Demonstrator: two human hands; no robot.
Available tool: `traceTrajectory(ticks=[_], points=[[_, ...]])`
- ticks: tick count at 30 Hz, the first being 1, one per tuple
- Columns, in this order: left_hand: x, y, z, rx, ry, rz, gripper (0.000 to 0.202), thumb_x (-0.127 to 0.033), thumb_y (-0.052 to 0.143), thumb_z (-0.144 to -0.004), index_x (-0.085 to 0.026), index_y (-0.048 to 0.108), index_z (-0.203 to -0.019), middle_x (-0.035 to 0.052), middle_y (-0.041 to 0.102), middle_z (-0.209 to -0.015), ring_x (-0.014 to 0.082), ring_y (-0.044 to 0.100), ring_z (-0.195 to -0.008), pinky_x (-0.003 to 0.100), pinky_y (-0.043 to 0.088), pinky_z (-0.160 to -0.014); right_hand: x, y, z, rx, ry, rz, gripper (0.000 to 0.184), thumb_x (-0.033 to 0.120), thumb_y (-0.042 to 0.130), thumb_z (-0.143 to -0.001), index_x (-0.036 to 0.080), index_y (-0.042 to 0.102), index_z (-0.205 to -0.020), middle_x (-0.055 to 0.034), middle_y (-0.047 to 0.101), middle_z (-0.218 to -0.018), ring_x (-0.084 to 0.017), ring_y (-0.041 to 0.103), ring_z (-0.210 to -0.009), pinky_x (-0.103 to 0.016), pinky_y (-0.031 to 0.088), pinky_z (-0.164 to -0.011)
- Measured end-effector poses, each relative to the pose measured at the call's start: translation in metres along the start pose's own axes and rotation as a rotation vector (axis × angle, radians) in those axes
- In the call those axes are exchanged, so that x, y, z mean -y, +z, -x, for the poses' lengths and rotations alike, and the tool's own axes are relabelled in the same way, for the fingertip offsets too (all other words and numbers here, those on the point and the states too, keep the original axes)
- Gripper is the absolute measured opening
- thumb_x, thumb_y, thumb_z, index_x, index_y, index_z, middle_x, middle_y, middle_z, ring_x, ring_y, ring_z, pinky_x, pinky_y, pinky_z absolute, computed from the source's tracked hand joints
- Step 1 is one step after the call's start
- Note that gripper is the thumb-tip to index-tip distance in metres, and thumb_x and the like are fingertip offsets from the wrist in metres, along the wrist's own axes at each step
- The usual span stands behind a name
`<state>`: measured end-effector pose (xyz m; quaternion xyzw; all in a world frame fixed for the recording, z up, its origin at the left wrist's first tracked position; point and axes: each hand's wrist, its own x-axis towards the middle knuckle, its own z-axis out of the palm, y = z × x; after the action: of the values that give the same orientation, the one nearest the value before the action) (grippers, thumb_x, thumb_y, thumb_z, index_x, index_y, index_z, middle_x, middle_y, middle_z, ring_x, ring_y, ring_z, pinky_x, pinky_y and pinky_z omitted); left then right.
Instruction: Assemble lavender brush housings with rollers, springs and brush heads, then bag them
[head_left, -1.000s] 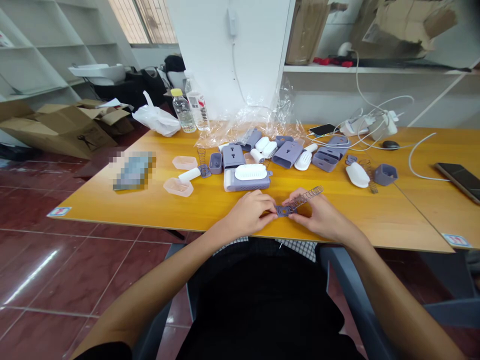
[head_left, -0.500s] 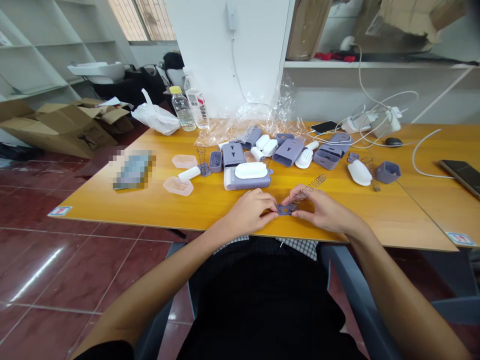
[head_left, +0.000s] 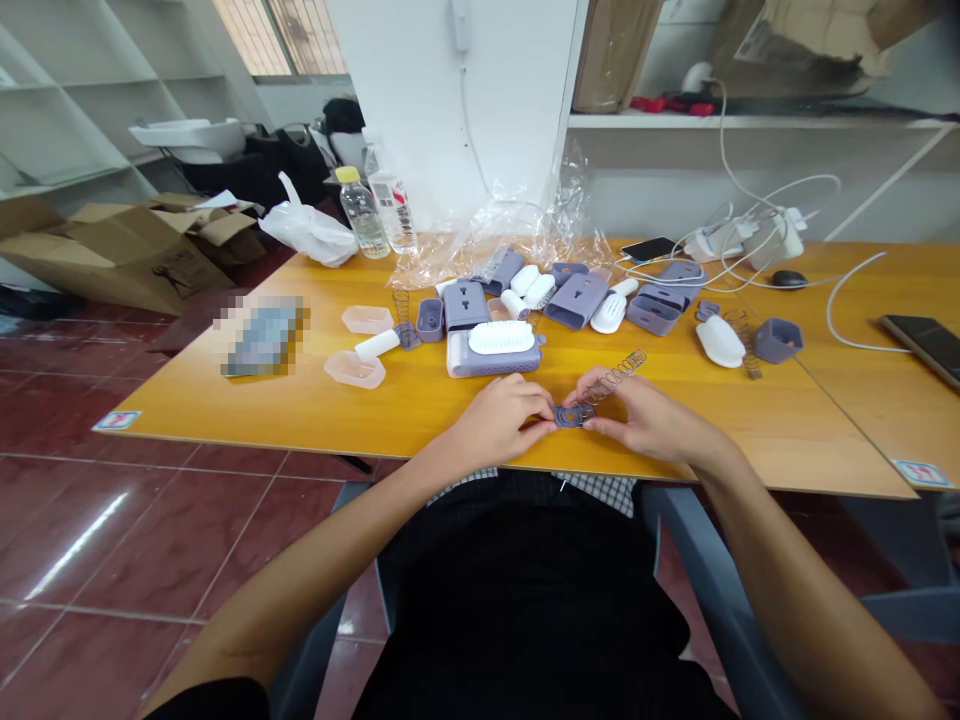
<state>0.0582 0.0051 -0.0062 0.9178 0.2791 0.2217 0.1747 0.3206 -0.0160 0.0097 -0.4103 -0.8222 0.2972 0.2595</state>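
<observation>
Near the table's front edge, my left hand (head_left: 504,415) pinches the left end of a small purple-grey plastic plate (head_left: 571,415) that has a hole in it. My right hand (head_left: 645,415) grips the plate's other end between thumb and fingers. From the plate a metal coil spring (head_left: 619,372) slants up and to the right, passing by my right fingers; where its lower end meets the plate is hard to make out. Just beyond my left hand lies a purple case (head_left: 504,362) with a white ribbed oval part (head_left: 501,337) on top.
Several purple housings (head_left: 576,300), a white roller (head_left: 377,344) and translucent pink trays (head_left: 355,369) spread across the table (head_left: 247,420). To the right are a white oval part (head_left: 721,342), another spring (head_left: 750,350) and a purple cup (head_left: 778,340). Bottles (head_left: 365,215), plastic film (head_left: 480,235) and cables (head_left: 742,265) line the back.
Both hands stay in nearly the same place on the plate. The camera view has shifted very slightly.
</observation>
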Motion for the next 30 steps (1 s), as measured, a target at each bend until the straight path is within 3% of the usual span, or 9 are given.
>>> traceTrajectory(ticks=[10,30], points=[[-0.001,-0.001,0.000,-0.002,-0.013,0.003,0.009,-0.023,0.072,-0.101,-0.020,0.078,-0.096,0.0042,0.081,-0.108,0.0235,0.066,-0.100,0.039,0.052,-0.093,-0.009,0.008,-0.002,-0.015,0.026,0.021,0.027,0.026,0.071,-0.092,0.031,0.067,-0.118,-0.0051,0.078,-0.122,-0.033,0.072,-0.116,-0.056,0.055,-0.106],[0.000,0.001,0.000,-0.008,0.000,0.001,0.013,-0.025,0.069,-0.104,-0.019,0.078,-0.096,0.0070,0.080,-0.109,0.0234,0.069,-0.100,0.039,0.054,-0.093,0.001,0.040,0.007,-0.307,0.090,0.042,0.020,0.025,0.073,-0.091,0.030,0.060,-0.104,-0.0051,0.078,-0.109,-0.033,0.072,-0.105,-0.058,0.054,-0.098]])
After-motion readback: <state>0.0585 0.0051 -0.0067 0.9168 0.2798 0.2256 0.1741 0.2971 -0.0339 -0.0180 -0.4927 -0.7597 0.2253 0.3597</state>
